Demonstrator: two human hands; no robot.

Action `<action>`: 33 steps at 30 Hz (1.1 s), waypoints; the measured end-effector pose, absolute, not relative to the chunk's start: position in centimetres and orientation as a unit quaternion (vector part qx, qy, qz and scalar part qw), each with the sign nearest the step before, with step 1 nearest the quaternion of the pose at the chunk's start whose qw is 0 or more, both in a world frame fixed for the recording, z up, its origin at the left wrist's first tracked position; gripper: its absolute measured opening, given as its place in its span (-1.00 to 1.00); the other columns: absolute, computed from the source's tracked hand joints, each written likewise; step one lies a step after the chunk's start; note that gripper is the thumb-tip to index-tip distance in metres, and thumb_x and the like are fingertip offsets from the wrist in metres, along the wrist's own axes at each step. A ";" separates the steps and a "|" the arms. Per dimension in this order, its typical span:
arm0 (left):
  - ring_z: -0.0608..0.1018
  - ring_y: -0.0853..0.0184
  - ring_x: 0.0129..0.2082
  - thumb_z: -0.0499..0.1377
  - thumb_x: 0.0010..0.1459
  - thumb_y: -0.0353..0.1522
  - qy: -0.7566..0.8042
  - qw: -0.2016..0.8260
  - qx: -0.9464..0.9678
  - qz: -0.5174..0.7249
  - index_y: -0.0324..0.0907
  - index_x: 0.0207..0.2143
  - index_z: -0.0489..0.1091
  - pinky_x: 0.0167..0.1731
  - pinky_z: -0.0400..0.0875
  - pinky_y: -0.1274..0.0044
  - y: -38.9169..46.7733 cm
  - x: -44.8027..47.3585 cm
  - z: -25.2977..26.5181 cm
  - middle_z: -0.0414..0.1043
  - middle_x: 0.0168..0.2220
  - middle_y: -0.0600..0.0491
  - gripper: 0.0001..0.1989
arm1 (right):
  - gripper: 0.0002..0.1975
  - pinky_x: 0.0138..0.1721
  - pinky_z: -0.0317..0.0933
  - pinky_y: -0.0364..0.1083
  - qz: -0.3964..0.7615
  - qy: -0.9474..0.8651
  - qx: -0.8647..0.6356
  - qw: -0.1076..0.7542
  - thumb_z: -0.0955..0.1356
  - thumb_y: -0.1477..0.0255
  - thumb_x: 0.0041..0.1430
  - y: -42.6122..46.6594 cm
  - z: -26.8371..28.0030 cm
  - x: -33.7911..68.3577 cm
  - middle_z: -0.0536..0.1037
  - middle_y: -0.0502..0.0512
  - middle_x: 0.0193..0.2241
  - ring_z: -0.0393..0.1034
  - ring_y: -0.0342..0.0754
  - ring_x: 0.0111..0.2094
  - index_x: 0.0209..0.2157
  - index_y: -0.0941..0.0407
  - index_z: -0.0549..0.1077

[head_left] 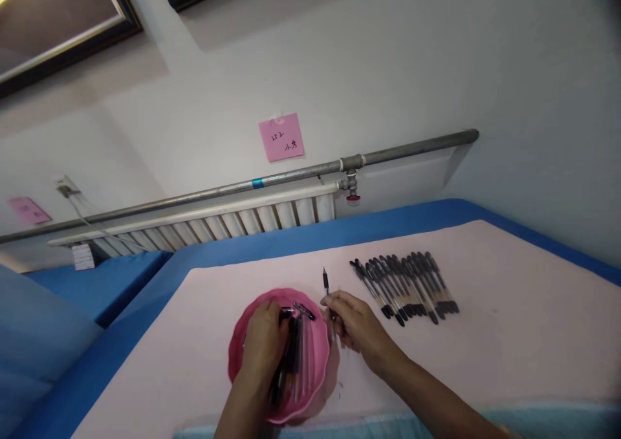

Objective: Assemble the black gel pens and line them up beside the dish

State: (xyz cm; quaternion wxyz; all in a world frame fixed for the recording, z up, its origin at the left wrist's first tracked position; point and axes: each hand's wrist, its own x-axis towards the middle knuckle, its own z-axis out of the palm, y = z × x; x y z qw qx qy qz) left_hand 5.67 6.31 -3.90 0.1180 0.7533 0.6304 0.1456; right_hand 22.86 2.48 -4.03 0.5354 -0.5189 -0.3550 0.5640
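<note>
My right hand (356,326) pinches an uncapped pen (326,282), its tip pointing up and away, just right of a pink basin (317,397) with a wavy rim. Inside the basin my left hand (264,335) reaches down with curled fingers; its fingertips are hidden, and what they grip cannot be made out. Black pen caps (305,310) lie near its fingers. Clear pen barrels (305,355) and dark pen parts (290,358) fill the middle of the basin. To the right, several capped black pens (407,287) lie side by side in a slanted row.
The pink-covered table (509,322) has a blue cloth border (388,222). Behind it are a white radiator (252,222), a metal pipe (301,171) with a red-handled valve (353,198), and a pink note (281,138) on the wall.
</note>
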 end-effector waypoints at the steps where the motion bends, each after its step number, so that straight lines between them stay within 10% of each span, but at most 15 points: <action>1: 0.48 0.25 -0.22 0.04 0.09 -0.37 0.631 0.148 0.740 0.179 -0.22 -0.29 0.41 -0.22 0.28 0.48 6.2 5.7 -3.8 0.48 -0.23 -0.08 -0.81 | -0.81 -0.75 -0.15 -0.24 0.565 -0.351 -0.512 0.543 0.30 0.35 0.01 2.5 -4.0 22.9 0.27 -0.15 -0.83 0.04 -0.28 -0.81 -0.60 0.11 0.31; 7: 0.47 0.37 -0.37 0.17 0.01 -0.33 0.488 0.522 0.592 0.373 -0.20 -0.28 0.42 -0.35 0.31 0.57 4.4 5.9 -3.7 0.47 -0.35 0.05 -0.80 | -0.77 -0.71 -0.05 -0.25 0.579 -0.321 -0.453 0.597 0.33 0.26 -0.03 2.8 -3.6 23.2 0.35 -0.11 -0.70 0.13 -0.26 -0.71 -0.55 0.10 0.27; 13: 0.40 0.50 -0.55 0.31 -0.15 -0.34 0.462 0.653 0.433 0.416 -0.25 -0.37 0.43 -0.50 0.29 0.64 3.3 5.6 -3.1 0.41 -0.49 0.11 -0.75 | -0.78 -0.71 -0.04 -0.25 0.596 -0.307 -0.434 0.602 0.36 0.29 -0.05 2.8 -3.7 23.3 0.38 -0.08 -0.68 0.14 -0.26 -0.71 -0.56 0.12 0.29; 33: 0.47 0.38 -0.35 0.20 -0.04 -0.21 0.560 0.330 0.469 0.598 -0.19 -0.29 0.36 -0.31 0.36 0.53 5.1 2.9 -2.4 0.44 -0.34 0.08 -0.71 | -0.76 -0.73 -0.06 -0.26 0.595 -0.317 -0.469 0.570 0.36 0.31 -0.05 2.5 -3.3 23.1 0.34 -0.12 -0.76 0.13 -0.27 -0.75 -0.58 0.09 0.22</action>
